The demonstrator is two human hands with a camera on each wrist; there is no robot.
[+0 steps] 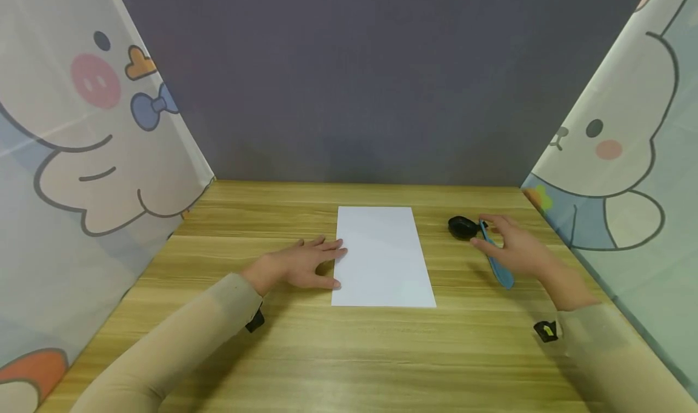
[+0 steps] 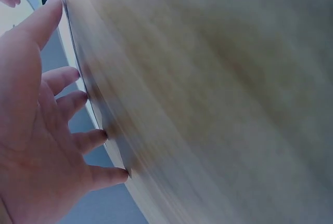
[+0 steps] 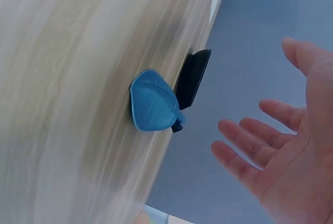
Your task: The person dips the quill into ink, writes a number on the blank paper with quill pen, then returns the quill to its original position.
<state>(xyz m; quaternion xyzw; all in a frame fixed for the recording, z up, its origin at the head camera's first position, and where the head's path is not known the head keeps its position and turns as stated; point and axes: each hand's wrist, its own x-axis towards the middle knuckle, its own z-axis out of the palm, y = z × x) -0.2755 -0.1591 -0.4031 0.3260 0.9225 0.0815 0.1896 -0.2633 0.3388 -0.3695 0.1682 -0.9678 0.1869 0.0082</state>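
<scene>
A white sheet of paper (image 1: 382,261) lies flat in the middle of the wooden table. My left hand (image 1: 302,263) rests at its left edge with spread fingers, the tips touching the paper and tabletop. To the right, a blue leaf-shaped piece (image 1: 500,270) lies beside a rounded black bowl-like piece (image 1: 463,227) with a short stub; their exact kinds are unclear. My right hand (image 1: 512,243) hovers over the blue piece, partly covering it in the head view. In the right wrist view, the blue piece (image 3: 153,102) appears apart from the loosely bent right-hand fingers (image 3: 237,135).
The wooden table (image 1: 349,358) ends at a dark grey panel (image 1: 360,86) at the back. Cartoon-printed cloths hang on both sides, the left cloth (image 1: 33,219) and the right cloth (image 1: 654,231). A small black device (image 1: 546,331) sits at the right wrist.
</scene>
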